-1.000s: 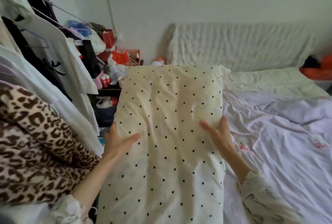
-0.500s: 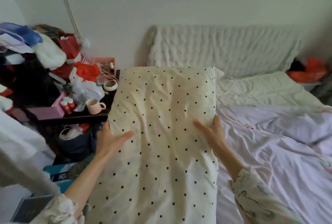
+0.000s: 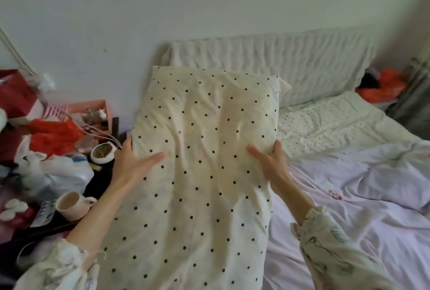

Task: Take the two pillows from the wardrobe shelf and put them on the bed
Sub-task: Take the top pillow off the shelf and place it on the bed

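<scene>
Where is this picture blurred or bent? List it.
Head view: the cluttered side table at the left edge is smeared; the headboard bows from the wide lens; light is soft and flat; the pillow and both hands, left and right, stay sharp.

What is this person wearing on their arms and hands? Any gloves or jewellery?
Both hands are bare: no gloves, rings or watch show on the left hand or the right hand. The forearms are uncovered too. Each arm has a loose, pale cream sleeve pushed up towards the elbow, the left sleeve and the right sleeve, gathered at the cuff and printed with faint dark line drawings.
</scene>
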### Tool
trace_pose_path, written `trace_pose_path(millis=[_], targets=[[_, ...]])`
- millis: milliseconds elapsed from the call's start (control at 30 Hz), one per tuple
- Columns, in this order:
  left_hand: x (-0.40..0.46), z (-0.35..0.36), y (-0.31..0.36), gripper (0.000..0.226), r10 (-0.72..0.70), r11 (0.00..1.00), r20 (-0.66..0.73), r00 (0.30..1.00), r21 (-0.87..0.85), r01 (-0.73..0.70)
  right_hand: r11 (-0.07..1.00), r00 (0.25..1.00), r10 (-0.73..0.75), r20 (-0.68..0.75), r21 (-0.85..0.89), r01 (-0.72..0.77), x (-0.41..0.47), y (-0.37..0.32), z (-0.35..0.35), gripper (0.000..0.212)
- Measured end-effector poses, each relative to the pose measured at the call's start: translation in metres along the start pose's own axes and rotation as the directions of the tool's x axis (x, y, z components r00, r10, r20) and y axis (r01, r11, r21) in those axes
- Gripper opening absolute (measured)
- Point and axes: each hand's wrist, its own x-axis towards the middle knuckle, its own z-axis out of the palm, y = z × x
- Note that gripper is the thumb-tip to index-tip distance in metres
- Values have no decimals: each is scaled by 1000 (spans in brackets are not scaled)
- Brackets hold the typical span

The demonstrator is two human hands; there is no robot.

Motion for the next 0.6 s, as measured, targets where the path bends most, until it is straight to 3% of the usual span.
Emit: trace_pose_path(millis=[233,600], targets=[[133,64,59,94,36,998,11,999,47,-37,988,997,78,-12,132,-75,148,-17,14,61],[325,173,164,102,190,961,247,950,153,-232,935,953,221,-208,322,-147,299,-24,-2,57]])
